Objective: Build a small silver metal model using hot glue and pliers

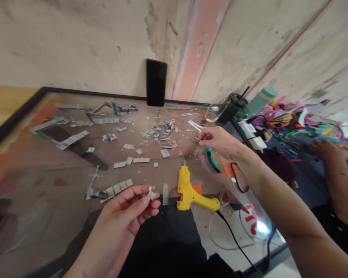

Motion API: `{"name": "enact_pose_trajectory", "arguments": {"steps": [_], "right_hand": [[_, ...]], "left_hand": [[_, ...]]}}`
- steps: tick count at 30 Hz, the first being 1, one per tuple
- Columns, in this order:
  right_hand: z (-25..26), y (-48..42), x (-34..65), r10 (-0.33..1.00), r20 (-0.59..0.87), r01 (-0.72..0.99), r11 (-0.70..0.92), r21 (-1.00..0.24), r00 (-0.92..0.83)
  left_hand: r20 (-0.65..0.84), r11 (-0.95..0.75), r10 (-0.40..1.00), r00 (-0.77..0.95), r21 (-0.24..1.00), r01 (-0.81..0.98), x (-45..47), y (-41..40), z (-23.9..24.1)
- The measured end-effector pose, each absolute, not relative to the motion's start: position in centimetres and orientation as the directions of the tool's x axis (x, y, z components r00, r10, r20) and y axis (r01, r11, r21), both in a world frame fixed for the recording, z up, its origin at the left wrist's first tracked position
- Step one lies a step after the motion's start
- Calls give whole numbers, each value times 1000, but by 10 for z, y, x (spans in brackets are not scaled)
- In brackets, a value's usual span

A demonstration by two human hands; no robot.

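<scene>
My left hand is closed, pinching a small grey-white piece between thumb and fingertips above the table's near edge. Further off, my right hand has its fingers drawn together over a teal-handled hand tool, perhaps pliers. Those fingers hide the middle of the tool, and what they grip cannot be made out. Between the hands lies a yellow glue gun, its nozzle pointing away from me. Small grey cut pieces are heaped beyond it. A row of joined grey tiles lies beside my left hand.
A black phone leans upright against the wall. Grey strip assemblies lie at the left. A dark cup, a green bottle and a white power strip stand right. Another person's hands are near colourful cords.
</scene>
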State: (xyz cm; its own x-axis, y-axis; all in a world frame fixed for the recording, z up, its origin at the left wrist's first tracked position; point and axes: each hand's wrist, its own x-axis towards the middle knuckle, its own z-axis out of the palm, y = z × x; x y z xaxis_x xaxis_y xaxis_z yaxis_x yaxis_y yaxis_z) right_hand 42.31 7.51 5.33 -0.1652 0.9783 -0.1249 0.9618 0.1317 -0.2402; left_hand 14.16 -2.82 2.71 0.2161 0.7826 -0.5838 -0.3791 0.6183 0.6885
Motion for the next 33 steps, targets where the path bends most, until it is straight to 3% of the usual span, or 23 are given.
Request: {"name": "enact_pose_trajectory", "arguments": {"steps": [6, 15, 23, 33], "right_hand": [[71, 21, 438, 981, -118, 909, 95, -407, -155], [35, -34, 439, 988, -120, 909, 35, -416, -93], [16, -38, 428, 987, -28, 926, 136, -352, -156], [58, -13, 434, 994, 80, 986, 90, -141, -79]], "left_hand": [[-613, 632, 768, 185, 680, -371, 143, -27, 23], [-641, 668, 739, 207, 655, -354, 144, -29, 23], [-643, 673, 736, 212, 658, -337, 145, -28, 23], [-630, 670, 740, 236, 662, -335, 143, -30, 24]]}}
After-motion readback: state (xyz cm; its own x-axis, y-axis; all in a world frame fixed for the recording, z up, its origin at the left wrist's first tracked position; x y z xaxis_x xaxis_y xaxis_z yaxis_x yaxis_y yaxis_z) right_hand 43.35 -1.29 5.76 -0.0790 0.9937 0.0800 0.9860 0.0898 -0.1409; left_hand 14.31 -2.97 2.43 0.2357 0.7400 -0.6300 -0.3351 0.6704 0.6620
